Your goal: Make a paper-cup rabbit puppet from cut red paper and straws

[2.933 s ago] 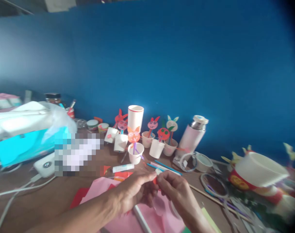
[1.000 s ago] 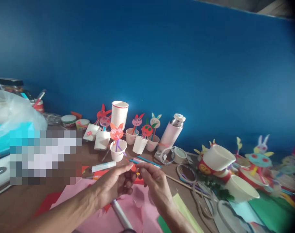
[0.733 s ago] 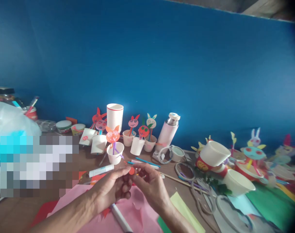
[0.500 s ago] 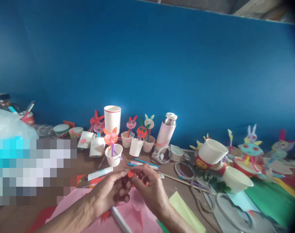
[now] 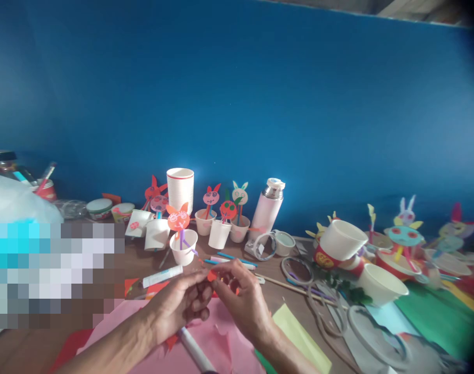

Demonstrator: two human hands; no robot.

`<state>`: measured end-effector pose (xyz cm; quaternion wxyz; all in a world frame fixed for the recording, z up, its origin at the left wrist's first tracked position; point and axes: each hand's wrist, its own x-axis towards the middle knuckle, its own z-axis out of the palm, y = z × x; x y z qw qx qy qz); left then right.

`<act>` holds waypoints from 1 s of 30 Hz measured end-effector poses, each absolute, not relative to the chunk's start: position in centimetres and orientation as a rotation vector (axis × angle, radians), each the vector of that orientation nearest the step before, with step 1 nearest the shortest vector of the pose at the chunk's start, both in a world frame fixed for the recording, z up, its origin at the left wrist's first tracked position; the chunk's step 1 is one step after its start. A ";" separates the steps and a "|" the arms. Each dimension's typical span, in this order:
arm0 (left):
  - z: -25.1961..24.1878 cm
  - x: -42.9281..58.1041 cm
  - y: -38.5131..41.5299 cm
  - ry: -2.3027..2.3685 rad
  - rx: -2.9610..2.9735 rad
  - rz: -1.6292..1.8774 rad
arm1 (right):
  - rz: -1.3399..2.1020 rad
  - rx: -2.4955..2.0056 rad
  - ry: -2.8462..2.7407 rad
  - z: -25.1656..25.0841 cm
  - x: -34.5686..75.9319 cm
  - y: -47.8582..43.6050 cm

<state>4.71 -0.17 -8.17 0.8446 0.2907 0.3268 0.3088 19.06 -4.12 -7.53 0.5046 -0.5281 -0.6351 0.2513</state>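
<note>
My right hand (image 5: 242, 298) pinches a small red paper piece (image 5: 212, 275) between thumb and forefinger. Close beside it, my left hand (image 5: 186, 298) has its fingers curled, with the thumb and forefinger tips at the piece's left edge; what they grip, if anything, is hidden. Both hands hover over a pink paper sheet (image 5: 221, 345). A white glue stick or marker (image 5: 194, 349) lies on that sheet, just under my left hand. Ahead of my hands stands a white paper cup (image 5: 183, 249) bearing an orange paper face with ears (image 5: 178, 219) on a purple stem.
Several cups with paper figures stand at the back near a tall white cup stack (image 5: 180, 189) and a pink thermos (image 5: 268, 208). A capped white tube (image 5: 162, 277) lies left. Rightward are yellow paper (image 5: 299, 337), tape rings (image 5: 297, 272) and tilted cups (image 5: 382, 285).
The red piece shows slightly more between my right thumb and forefinger, with the left fingertips a little farther from it. The view has shifted slightly; the rest looks the same.
</note>
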 end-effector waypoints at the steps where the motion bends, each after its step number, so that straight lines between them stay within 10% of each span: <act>1: -8.0 4.7 -0.2 0.689 0.636 0.662 | 0.599 -1.280 -1.537 -7.5 19.1 -4.1; 30: -4.0 1.7 1.7 0.702 1.161 0.917 | 0.329 -1.676 -2.090 -10.2 14.5 -5.6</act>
